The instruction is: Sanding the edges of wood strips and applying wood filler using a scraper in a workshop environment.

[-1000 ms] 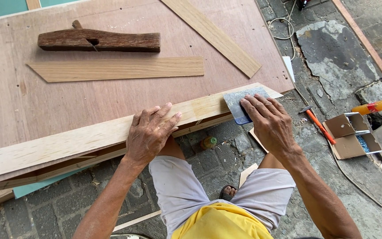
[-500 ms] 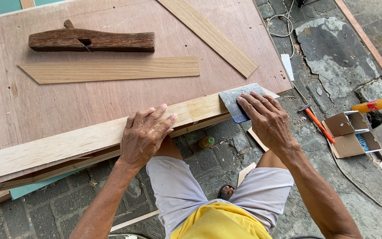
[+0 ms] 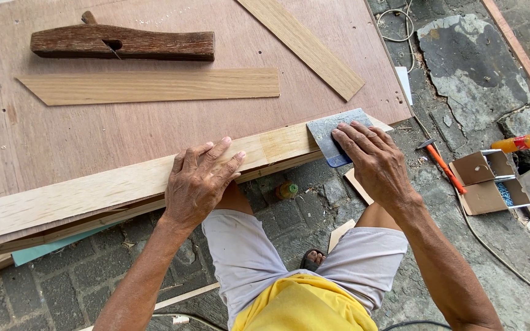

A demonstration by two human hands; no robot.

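- The pale plank (image 3: pixel 124 181) lies along the table's (image 3: pixel 93 135) near edge, long axis left to right.
- Right hand (image 3: pixel 372 162), its grip pressed flat on the scraper blade (image 3: pixel 326 132), holds the plank's right end.
- Left hand (image 3: pixel 200 181), fingers spread, presses the plank mid-length.

Bench (image 3: pixel 154 132) top is reddish plywood, matt, fine grain, a few small holes. Pale wood strip (image 3: pixel 124 184) along its front edge: bare, smooth, unfinished. Scraper (image 3: pixel 329 132) blade is dull grey metal, smeared and scuffed, with a blue plastic edge. Hand plane (image 3: pixel 121 43) is dark, rough, weathered wood. Two loose veneer strips (image 3: pixel 154 86) are light oak-like wood, matt, visible grain. Ground (image 3: pixel 473 67) is rough grey paving with cracked cement patches.
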